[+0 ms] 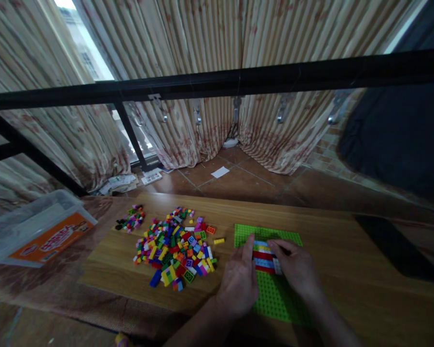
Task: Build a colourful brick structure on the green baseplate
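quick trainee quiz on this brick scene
1. True or false: the left hand and right hand both touch the red, white and blue striped brick panel on the green studded plastic baseplate.
2. The loose pile of multicoloured plastic bricks lies on which side of the baseplate? A left, B right, C on it.
3. Fill in: the clear plastic tub bears an ___ label.
Key: 1 true; 2 A; 3 orange.

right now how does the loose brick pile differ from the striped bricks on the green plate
The loose brick pile lies scattered on the wooden board; the striped bricks sit in rows on the green plate. The pile mixes many colours; the striped bricks form red, white and blue bands. Left hand and right hand touch the striped bricks, not the pile. Both are toy bricks.
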A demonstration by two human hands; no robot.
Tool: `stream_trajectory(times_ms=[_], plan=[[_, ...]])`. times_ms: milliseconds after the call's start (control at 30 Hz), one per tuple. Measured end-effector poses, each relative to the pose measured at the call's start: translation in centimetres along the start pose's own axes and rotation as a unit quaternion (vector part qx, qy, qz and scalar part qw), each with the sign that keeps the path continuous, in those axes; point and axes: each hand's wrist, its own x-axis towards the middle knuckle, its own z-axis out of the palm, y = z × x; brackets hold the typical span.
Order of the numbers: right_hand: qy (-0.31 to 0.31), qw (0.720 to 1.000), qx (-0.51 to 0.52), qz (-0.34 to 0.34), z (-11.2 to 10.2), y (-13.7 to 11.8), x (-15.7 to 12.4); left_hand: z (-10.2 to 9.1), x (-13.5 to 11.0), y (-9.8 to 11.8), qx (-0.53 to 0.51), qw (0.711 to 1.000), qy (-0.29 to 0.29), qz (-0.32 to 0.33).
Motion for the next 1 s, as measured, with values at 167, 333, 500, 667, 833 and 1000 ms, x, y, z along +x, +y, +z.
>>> stream_trajectory(times_ms=[167, 333, 500, 667, 833, 1000], plan=[[-0.003, 1.0, -0.017, 0.02, -0.1, 0.5, 0.1, -0.3, -0.2, 0.2, -0.007, 1.0, 0.008, 0.016], [-0.002, 0.999, -0.051, 0.019, -0.3, 1.0, 0.1, -1.6, 0.2, 0.7, -0.017, 1.0, 0.01, -0.004], [-0.014, 0.994, -0.096, 0.058, -0.7, 1.2, 0.4, -4.4, 1.5, -0.2, -0.018, 0.997, 0.066, -0.028], [-0.024, 0.991, -0.124, 0.046, -0.9, 1.3, 0.5, -8.1, 2.5, -2.3, 0.039, 0.989, 0.13, -0.064], [-0.023, 0.989, -0.142, 0.03, -1.0, 1.4, 0.6, -12.1, 2.7, -4.9, 0.111, 0.972, 0.17, -0.117], [-0.033, 0.986, -0.156, 0.046, -0.9, 1.3, 0.6, -13.9, 1.9, -6.2, 0.194, 0.966, 0.094, -0.14]])
